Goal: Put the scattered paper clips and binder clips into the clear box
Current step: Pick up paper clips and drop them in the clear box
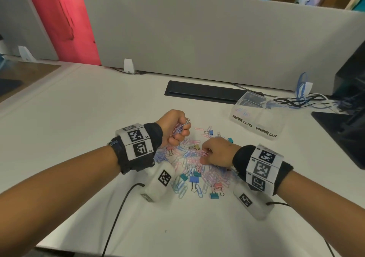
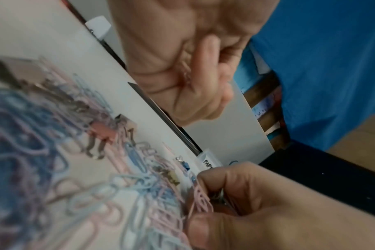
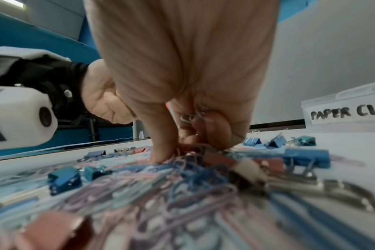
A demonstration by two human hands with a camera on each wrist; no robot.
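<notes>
Nearest us, low in the frame, our pale pink, blue and lilac wire paper clips (image 1: 189,164) lie heaped with small blue, teal and pink metal binder clips (image 1: 194,178) on the white desk (image 1: 79,118). Left of centre, our left hand (image 1: 173,127) is fisted round a gathered bunch, likely saving trips. Our right hand (image 1: 216,153) pinches more from the heap. At right waits the clear plastic two-compartment box (image 1: 256,116), labelled for sorting.

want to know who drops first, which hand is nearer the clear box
Right. The right hand pinches paper clips in the pile, nearest the clear box; the left hand grips a bunch farther left.
</notes>
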